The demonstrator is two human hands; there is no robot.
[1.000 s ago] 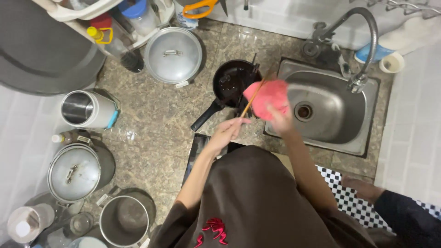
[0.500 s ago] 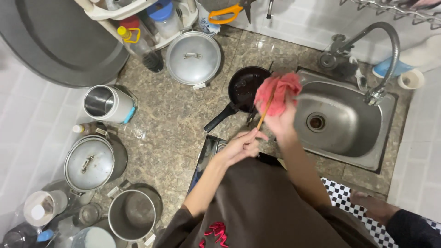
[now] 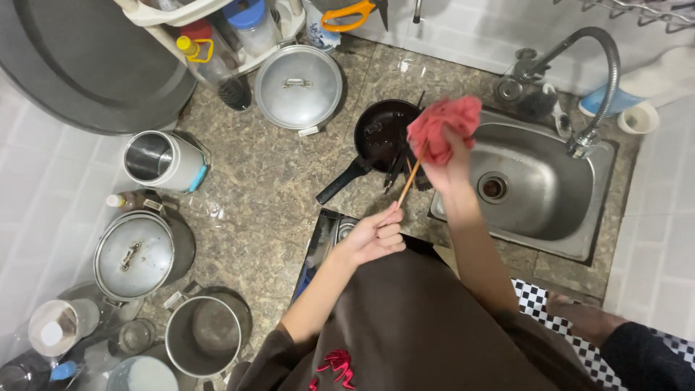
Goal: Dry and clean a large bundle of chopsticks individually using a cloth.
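Hands working together above the near edge of the sink: right hand (image 3: pixel 449 163) closed around a bunched red cloth (image 3: pixel 441 124), left hand (image 3: pixel 376 235) pinching the near end of a thin wooden chopstick (image 3: pixel 410 177). Chopstick slanting up and far-right from the left hand, far end buried in the cloth. Judging by the grip, wiping the stick dry; next move calling for steady pull through the cloth, or a turn of the stick. Just left of the cloth, black frying pan (image 3: pixel 384 134) resting on the speckled stone surface (image 3: pixel 268 181), dark utensils lying in it. Steel sink (image 3: pixel 550 195) to the right, curved tap (image 3: pixel 594 87) beyond. Lidded pot (image 3: pixel 299 87) farther left.
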